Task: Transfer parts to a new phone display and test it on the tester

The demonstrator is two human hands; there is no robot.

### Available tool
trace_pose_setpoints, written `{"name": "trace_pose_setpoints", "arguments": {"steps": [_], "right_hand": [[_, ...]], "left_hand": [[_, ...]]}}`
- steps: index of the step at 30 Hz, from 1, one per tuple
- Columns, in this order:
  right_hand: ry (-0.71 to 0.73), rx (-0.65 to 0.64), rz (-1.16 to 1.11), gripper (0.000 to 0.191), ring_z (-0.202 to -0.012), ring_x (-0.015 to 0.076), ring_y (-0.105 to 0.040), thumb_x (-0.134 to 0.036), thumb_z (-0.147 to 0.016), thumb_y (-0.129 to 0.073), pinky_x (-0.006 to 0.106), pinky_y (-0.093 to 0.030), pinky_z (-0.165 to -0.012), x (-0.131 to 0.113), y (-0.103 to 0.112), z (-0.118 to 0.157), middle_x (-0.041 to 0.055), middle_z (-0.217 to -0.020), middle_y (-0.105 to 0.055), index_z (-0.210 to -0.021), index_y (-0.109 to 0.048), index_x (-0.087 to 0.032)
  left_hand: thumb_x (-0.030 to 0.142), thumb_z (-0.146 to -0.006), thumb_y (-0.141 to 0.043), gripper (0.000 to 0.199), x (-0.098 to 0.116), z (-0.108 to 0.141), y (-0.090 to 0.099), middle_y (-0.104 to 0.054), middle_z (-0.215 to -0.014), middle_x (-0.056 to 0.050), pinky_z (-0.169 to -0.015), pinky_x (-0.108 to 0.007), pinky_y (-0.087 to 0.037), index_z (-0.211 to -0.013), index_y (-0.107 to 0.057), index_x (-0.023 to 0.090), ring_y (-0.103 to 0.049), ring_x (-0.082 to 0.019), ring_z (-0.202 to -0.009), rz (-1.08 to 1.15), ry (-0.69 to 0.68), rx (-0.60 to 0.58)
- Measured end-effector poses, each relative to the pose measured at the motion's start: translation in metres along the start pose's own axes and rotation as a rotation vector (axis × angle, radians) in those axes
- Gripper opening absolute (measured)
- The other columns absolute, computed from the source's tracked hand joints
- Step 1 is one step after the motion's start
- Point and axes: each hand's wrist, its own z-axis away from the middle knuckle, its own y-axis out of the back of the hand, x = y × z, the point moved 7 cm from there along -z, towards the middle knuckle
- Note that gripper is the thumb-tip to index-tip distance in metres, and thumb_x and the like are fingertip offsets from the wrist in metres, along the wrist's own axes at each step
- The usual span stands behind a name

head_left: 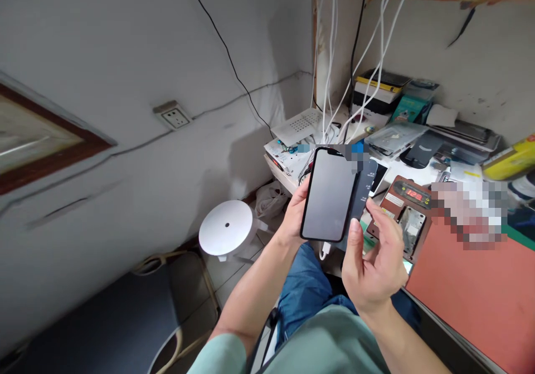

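My left hand (297, 218) grips a smartphone (328, 195) by its left edge. The phone is tilted upright toward me, with a plain grey screen, a black border and a notch at the top. Behind its right side a dark panel with small white print (363, 187) shows; I cannot tell whether it is attached to the phone. My right hand (374, 257) is just right of the phone, thumb and forefinger apart near the panel's lower edge, with nothing visible between them. A white cable plug (326, 249) hangs below the phone.
On the bench at right are a brown heating plate with a red digital display (413, 194) and an orange mat (476, 296). Boxes (376, 95) and white cables (380, 56) stand behind. A white round stool (228, 229) is at left, by a dark folding chair (112, 318).
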Motion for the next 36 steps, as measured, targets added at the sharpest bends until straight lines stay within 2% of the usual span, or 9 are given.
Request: {"name": "trace_pose_setpoints", "arguments": {"steps": [5, 11, 19, 27, 36], "right_hand": [[0.002, 0.001, -0.002, 0.058, -0.122, 0.0299, -0.076, -0.005, -0.095, -0.074, 0.048, -0.068, -0.099, -0.002, -0.002, -0.004, 0.0168, -0.131, -0.076, -0.149, -0.058, -0.015], [0.034, -0.002, 0.025, 0.052, -0.121, 0.0292, -0.076, -0.007, -0.096, -0.073, 0.046, -0.068, -0.098, -0.01, -0.001, -0.009, 0.0175, -0.129, -0.076, -0.146, -0.06, -0.015], [0.03, 0.003, 0.025, 0.05, -0.12, 0.0286, -0.076, -0.009, -0.099, -0.07, 0.046, -0.068, -0.097, -0.012, 0.0, -0.004, 0.0166, -0.129, -0.077, -0.147, -0.059, -0.017], [-0.018, -0.005, -0.009, 0.058, -0.121, 0.0298, -0.075, -0.003, -0.095, -0.073, 0.049, -0.069, -0.096, -0.006, 0.004, 0.011, 0.0175, -0.132, -0.075, -0.149, -0.058, -0.017], [0.003, 0.009, 0.031, 0.062, -0.117, 0.0299, -0.077, -0.002, -0.092, -0.077, 0.045, -0.07, -0.092, -0.006, 0.008, 0.024, 0.017, -0.13, -0.076, -0.15, -0.058, -0.016]], "left_hand": [[0.035, -0.066, -0.097, 0.056, 0.002, -0.004, 0.005, -0.085, -0.09, 0.001, -0.057, -0.024, -0.057, -0.12, -0.083, 0.028, -0.072, -0.016, -0.061, -0.05, -0.02, 0.016], [0.035, -0.071, -0.093, 0.053, -0.001, -0.008, 0.016, -0.085, -0.089, 0.0, -0.062, -0.025, -0.06, -0.123, -0.082, 0.028, -0.074, -0.017, -0.063, -0.053, -0.037, 0.048], [0.042, -0.054, -0.101, 0.051, 0.004, -0.002, 0.007, -0.084, -0.08, 0.001, -0.054, -0.024, -0.056, -0.1, -0.085, 0.026, -0.071, -0.016, -0.058, -0.034, -0.027, 0.029], [0.042, -0.056, -0.103, 0.056, -0.003, 0.005, 0.014, -0.083, -0.08, -0.001, -0.051, -0.023, -0.055, -0.105, -0.086, 0.023, -0.069, -0.016, -0.055, -0.037, 0.018, 0.032], [0.045, -0.054, -0.105, 0.058, -0.008, 0.012, 0.013, -0.083, -0.08, -0.001, -0.054, -0.023, -0.056, -0.105, -0.087, 0.023, -0.071, -0.016, -0.058, -0.035, 0.065, -0.002]]}}
